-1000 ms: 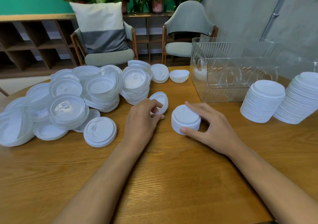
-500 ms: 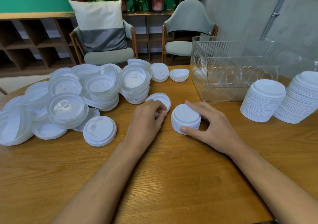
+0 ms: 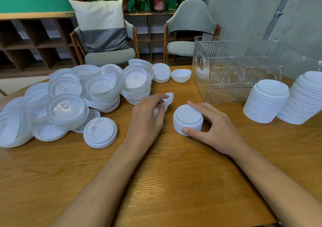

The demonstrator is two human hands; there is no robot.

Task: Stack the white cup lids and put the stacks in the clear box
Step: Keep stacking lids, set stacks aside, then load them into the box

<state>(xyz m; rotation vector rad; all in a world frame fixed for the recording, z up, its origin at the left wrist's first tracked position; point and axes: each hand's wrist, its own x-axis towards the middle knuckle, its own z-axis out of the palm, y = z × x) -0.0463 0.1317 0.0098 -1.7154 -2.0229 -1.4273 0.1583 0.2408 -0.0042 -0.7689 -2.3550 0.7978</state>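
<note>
Pinching one tilted lid (image 3: 168,98) by its rim in the left grip (image 3: 146,120), just left of a short stack (image 3: 187,117) on the table (image 3: 174,178); cupping that stack's sides with the right grip (image 3: 216,129). Likely thin, light, flexible, slippery: best held gently at rims.

A loose heap of white cup lids (image 3: 73,101) sprawls over the far left of the table (image 3: 174,174), some nested in leaning piles, some upside down. Near the middle a short neat stack (image 3: 188,120) stands upright inside the curl of the right hand (image 3: 216,127), and just left of it the left hand (image 3: 146,120) pinches a single lid (image 3: 169,98), tilted and blurred. The clear box (image 3: 226,66), ribbed and open-topped, stands at the far right, with a tall stack (image 3: 266,99) and a taller leaning stack (image 3: 303,97) side by side nearer the right edge.
</note>
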